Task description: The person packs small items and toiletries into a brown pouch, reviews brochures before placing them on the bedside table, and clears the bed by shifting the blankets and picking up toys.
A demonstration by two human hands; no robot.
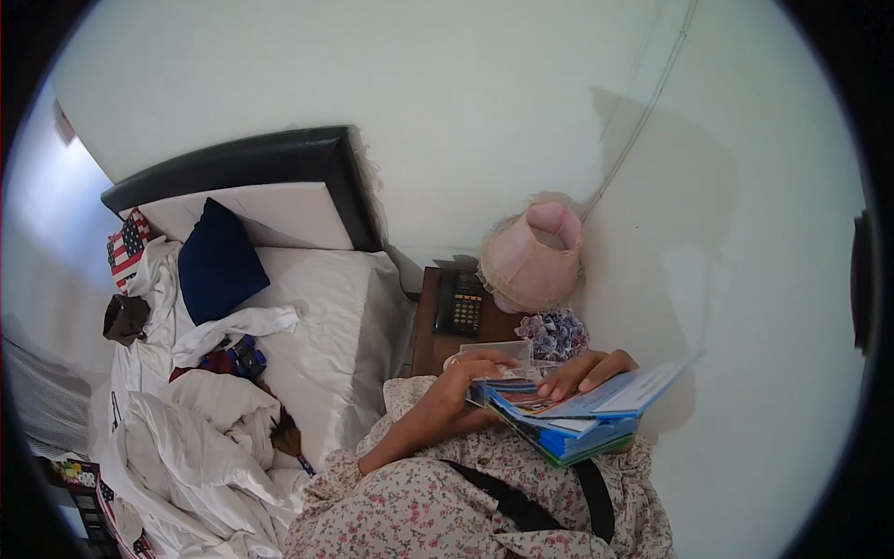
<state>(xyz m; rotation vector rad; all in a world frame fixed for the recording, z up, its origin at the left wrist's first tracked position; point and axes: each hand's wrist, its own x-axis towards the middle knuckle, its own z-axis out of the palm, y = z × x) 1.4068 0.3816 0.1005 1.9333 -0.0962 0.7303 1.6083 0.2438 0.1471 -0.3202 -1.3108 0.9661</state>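
Note:
A thick stack of booklets (582, 438) with blue and green edges is held in front of my chest. My left hand (461, 389) grips its left end, closed around it near a clear plastic case (494, 354). My right hand (591, 373) reaches over the far edge, its bent fingers pressing on the top booklet's colourful picture. To the right, a light blue cover or page (647, 387) sticks out, tilted upward. My right wrist is hidden behind the paper.
Beyond my hands a brown bedside table (424, 321) carries a black telephone (459, 303), a pink lamp (535, 256) and a ruffled purple-grey item (554, 334). On my left stands a bed (326, 298) with rumpled white bedding, a navy pillow (219, 265) and a feather duster (287, 433).

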